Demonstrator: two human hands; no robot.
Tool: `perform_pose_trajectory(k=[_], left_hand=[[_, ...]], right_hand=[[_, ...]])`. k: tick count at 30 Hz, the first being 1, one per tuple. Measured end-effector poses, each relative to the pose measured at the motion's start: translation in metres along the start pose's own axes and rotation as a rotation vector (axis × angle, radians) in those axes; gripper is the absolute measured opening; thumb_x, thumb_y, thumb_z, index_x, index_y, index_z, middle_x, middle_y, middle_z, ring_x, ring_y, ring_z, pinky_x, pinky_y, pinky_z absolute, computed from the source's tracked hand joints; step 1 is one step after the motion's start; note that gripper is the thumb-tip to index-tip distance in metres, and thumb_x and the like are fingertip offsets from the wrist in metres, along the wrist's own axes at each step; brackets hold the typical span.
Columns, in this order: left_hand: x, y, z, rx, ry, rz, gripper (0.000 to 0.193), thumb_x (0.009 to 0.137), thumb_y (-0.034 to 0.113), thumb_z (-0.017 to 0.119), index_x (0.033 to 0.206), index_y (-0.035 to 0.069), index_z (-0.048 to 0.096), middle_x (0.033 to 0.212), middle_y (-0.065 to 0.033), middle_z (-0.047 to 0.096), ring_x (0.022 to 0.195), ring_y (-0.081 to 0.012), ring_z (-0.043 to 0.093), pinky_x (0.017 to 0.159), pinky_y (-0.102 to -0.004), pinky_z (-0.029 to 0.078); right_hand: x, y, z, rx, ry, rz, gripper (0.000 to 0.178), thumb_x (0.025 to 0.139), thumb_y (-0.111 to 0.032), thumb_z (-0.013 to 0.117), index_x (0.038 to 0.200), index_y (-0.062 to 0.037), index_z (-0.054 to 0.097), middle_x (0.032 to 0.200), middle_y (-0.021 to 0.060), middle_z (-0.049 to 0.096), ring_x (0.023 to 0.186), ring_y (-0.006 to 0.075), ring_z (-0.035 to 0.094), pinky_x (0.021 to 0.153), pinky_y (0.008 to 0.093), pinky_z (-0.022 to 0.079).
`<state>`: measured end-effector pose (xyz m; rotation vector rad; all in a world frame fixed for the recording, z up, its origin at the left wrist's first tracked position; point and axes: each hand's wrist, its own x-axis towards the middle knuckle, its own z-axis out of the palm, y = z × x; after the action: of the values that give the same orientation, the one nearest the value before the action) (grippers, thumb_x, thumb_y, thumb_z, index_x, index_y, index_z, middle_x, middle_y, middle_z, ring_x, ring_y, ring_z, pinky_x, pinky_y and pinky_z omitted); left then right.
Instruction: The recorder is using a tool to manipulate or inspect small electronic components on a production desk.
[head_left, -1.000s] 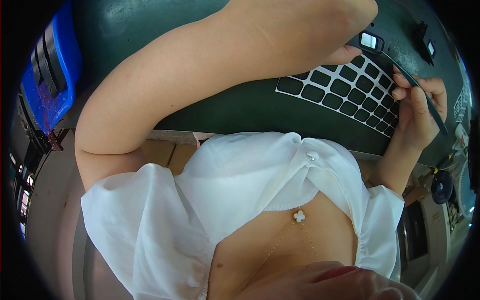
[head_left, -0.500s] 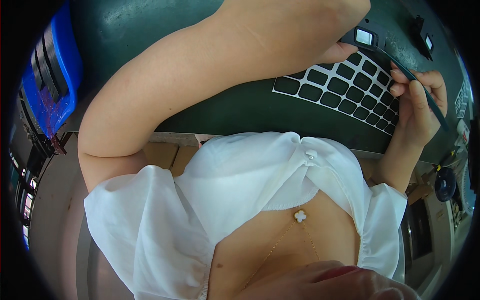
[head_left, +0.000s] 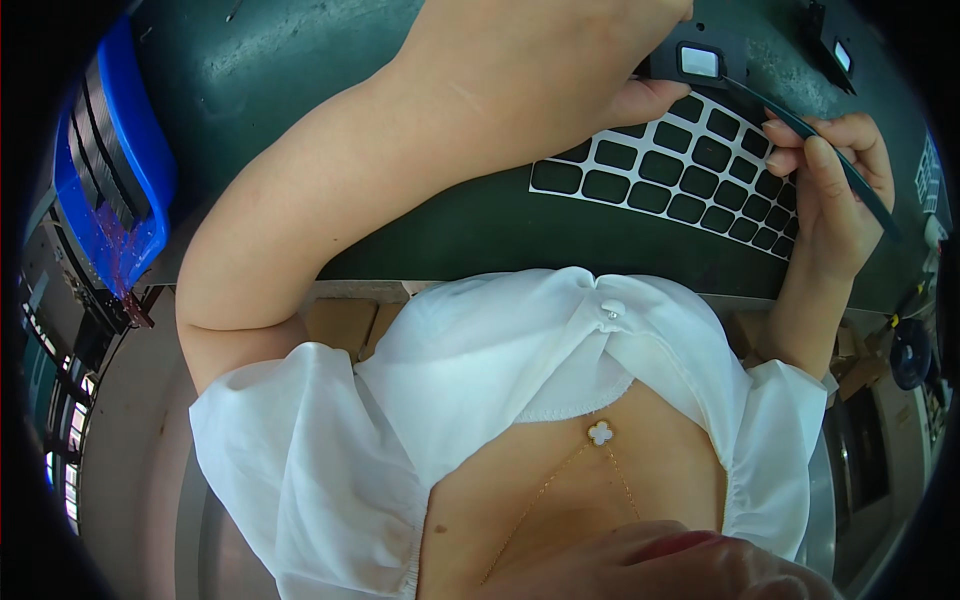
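Dark tweezers (head_left: 835,165) pinched in right hand (head_left: 830,195), tips up-left; left hand (head_left: 560,60) grip prob. unclear.

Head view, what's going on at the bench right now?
A person works at a dark green bench. The left hand steadies a small black part with a pale window, while the right hand pinches a thin dark tool whose tip reaches that part. A white sheet of black rectangular pads lies between them; a blue bin sits far left.
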<state>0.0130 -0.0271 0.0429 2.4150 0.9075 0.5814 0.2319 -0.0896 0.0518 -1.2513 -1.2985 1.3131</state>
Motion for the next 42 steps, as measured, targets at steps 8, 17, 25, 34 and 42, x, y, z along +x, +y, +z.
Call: perform_pose_trajectory(k=[8,17,25,34,42], left_hand=[[0.008,0.003,-0.006,0.096,0.064,0.276,0.035,0.06,0.02,0.062,0.09,0.005,0.053,0.093,-0.0065,0.048,0.091,-0.0224,0.045,0.087,-0.0464,0.027],[0.009,-0.006,-0.001,0.151,0.185,0.409,0.033,0.063,0.027,0.059,0.087,0.004,0.057,0.099,-0.0087,0.05,0.097,-0.0264,0.044,0.088,-0.0518,0.023],[0.011,-0.006,0.0,0.166,0.192,0.437,0.032,0.063,0.027,0.059,0.086,0.004,0.057,0.097,-0.0093,0.051,0.097,-0.0274,0.045,0.089,-0.0526,0.022],[0.012,-0.013,0.01,0.128,0.2,0.45,0.033,0.064,0.028,0.059,0.086,0.004,0.058,0.096,-0.0091,0.051,0.097,-0.0263,0.045,0.09,-0.0511,0.022],[0.013,-0.009,0.005,0.071,0.19,0.422,0.032,0.066,0.03,0.058,0.086,0.005,0.057,0.096,-0.0085,0.051,0.097,-0.0253,0.045,0.091,-0.0501,0.021]], right_hand=[[0.0,-0.003,0.006,0.071,0.028,0.005,0.01,0.077,-0.001,0.045,0.086,0.0012,0.045,0.079,0.0202,0.057,0.057,0.0173,0.055,0.057,0.0215,0.046],[-0.001,0.001,0.008,0.087,0.042,-0.051,0.01,0.077,-0.002,0.046,0.087,0.0004,0.045,0.078,0.019,0.057,0.057,0.0173,0.057,0.056,0.0223,0.047],[-0.002,0.004,0.011,0.032,0.036,-0.139,0.009,0.076,-0.002,0.046,0.085,-0.0002,0.045,0.079,0.0192,0.057,0.057,0.0183,0.057,0.056,0.0232,0.048],[-0.005,0.003,0.01,0.056,0.078,-0.19,0.007,0.076,0.0,0.046,0.082,-0.0006,0.044,0.078,0.0187,0.057,0.056,0.0181,0.056,0.056,0.0239,0.048],[-0.004,0.002,0.012,0.068,0.06,-0.189,0.006,0.076,0.001,0.045,0.082,-0.0011,0.044,0.078,0.0186,0.056,0.055,0.0177,0.055,0.056,0.024,0.047]])
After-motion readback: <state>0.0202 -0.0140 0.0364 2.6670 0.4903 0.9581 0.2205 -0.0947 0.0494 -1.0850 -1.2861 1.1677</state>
